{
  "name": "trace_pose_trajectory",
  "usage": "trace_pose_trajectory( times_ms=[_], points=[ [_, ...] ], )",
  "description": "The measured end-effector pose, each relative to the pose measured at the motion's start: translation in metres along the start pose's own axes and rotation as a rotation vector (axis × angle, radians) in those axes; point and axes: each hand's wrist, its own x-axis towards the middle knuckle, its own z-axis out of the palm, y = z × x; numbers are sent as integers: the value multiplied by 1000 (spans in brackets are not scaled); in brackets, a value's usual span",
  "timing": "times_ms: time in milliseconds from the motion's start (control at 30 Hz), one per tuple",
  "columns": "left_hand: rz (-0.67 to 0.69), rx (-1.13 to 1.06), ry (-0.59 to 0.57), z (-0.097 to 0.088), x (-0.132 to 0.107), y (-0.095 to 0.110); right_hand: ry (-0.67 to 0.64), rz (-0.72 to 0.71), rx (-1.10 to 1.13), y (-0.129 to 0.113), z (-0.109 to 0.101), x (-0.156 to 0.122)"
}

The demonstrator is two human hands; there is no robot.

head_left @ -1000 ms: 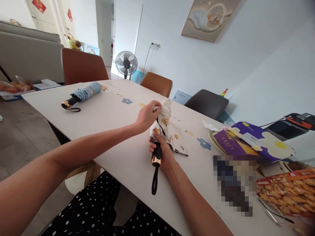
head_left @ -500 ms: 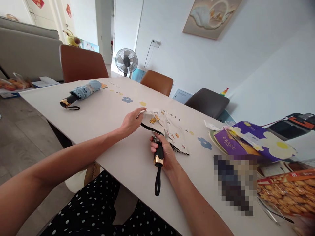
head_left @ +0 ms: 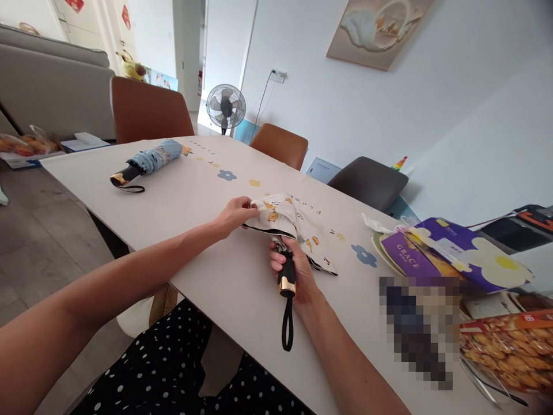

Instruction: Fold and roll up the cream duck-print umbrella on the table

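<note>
A cream folding umbrella [head_left: 313, 233] with small orange and yellow figures is collapsed, its cloth loose and fanned out over the table. My right hand [head_left: 298, 268] wraps round its black handle near the gold-coloured end, from which a black wrist loop dangles. At the left edge of the cloth, my left hand [head_left: 237, 217] pinches a fold by the black-lined hem. Farther left on the table lies a second umbrella [head_left: 156, 157], light blue and rolled up, with a black and gold handle and a strap.
The white table [head_left: 207, 202] carries printed flowers. On its right are a purple box [head_left: 436, 253], a pack of cookies [head_left: 510, 346], glasses [head_left: 484, 383] and a pixelated patch. Chairs [head_left: 151, 109] and a fan [head_left: 226, 108] stand beyond.
My left fingers have shifted their pinch along the cloth's left edge, and the fold there now lies flatter. The right hand keeps its grip on the handle. The view has turned slightly.
</note>
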Motion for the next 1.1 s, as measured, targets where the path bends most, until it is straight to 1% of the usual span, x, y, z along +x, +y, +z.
trace_pose_trajectory(
  times_ms=[100,200,267,333,467,567,667,833,900,933,1033,1100],
  points=[
    [-27,-71,52,0,2,2,-19,-16,20,1,-3,3],
    [-22,-136,117,-1,4,2,-49,-51,53,2,-6,5],
    [-21,-162,128,-1,6,1,-77,-66,75,3,-8,6],
    [-18,-170,146,-2,7,-1,-107,-65,86,4,-10,7],
    [7,-185,223,-4,9,-3,-135,-34,99,3,-13,9],
    [1,-238,249,-4,10,-2,-115,9,63,2,-14,10],
    [16,-261,291,-5,12,0,-75,5,-17,0,-12,10],
    [95,-106,335,-8,10,5,-15,-88,-105,-3,-7,4],
    [111,-94,334,-10,9,6,24,-92,-128,-6,-6,2],
    [109,-123,332,-12,9,6,46,-85,-138,-9,-6,0],
    [30,-280,350,-19,12,6,94,-80,-146,-15,-7,-1],
    [-66,-347,418,-26,16,5,103,-84,-141,-16,-8,-1]
  ],
)
